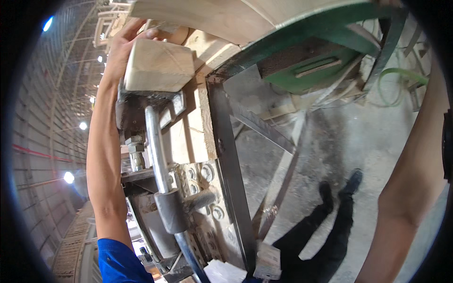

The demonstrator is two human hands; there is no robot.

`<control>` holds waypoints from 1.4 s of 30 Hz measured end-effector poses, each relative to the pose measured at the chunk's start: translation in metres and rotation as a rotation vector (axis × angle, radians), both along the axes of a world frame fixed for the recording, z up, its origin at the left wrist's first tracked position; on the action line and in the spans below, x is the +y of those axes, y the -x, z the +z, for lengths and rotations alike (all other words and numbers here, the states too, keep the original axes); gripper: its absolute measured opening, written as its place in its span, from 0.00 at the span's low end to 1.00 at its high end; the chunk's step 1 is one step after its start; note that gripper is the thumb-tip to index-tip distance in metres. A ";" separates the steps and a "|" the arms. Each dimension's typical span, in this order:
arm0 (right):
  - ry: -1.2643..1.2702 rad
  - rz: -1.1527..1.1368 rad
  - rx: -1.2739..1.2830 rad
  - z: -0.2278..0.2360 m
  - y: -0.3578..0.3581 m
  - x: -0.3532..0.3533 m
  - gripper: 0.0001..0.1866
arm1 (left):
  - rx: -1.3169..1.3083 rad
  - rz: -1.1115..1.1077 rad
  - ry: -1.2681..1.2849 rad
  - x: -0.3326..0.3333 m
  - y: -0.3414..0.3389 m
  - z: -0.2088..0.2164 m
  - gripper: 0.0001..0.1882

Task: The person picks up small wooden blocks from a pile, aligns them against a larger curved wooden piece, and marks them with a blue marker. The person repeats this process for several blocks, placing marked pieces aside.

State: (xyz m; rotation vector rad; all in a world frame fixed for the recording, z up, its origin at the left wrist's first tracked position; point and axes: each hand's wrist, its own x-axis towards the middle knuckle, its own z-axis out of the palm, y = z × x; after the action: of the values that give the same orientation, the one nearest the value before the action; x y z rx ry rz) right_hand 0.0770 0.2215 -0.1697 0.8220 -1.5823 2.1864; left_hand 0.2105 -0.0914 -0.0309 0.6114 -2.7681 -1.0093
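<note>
My left hand [127, 40] reaches up the left side to the far end of a machine. Its fingers and thumb curl round the edge of a pale wooden piece [177, 35], mostly hidden behind a wooden block. That rounded block [159, 66] sits on a dark metal bracket [141, 106] right beside my left wrist. Across the top spreads a large curved pale wooden panel [207, 19], above a green curved metal frame [292, 33]. My right forearm [406, 188] rises along the right edge, with a dark band at the wrist; the hand lies outside the picture.
A shiny metal rod [157, 151] with a dark collar [171, 211] runs beside the wooden bed. Below it is a metal plate with bolts [207, 173]. Dark steel frame legs [229, 174] stand over a concrete floor [316, 151]. A green hose [391, 73] hangs at the right.
</note>
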 end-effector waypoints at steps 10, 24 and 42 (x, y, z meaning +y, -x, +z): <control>0.514 0.331 -0.367 -0.126 -0.145 -0.051 0.14 | 0.034 -0.156 -0.080 0.002 -0.002 -0.009 0.14; 0.384 -0.111 -0.313 -0.036 -0.145 -0.148 0.07 | 0.101 0.076 -0.104 0.007 -0.014 -0.006 0.12; 0.356 -0.017 -0.418 -0.020 -0.141 -0.165 0.04 | 0.151 0.038 -0.172 0.014 -0.008 -0.010 0.15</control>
State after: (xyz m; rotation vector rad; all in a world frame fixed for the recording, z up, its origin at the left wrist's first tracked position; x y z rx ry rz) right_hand 0.2184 0.0562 -0.1898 0.2560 -1.2843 2.6421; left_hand 0.2183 -0.0770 -0.0411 0.5805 -2.5493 -1.2396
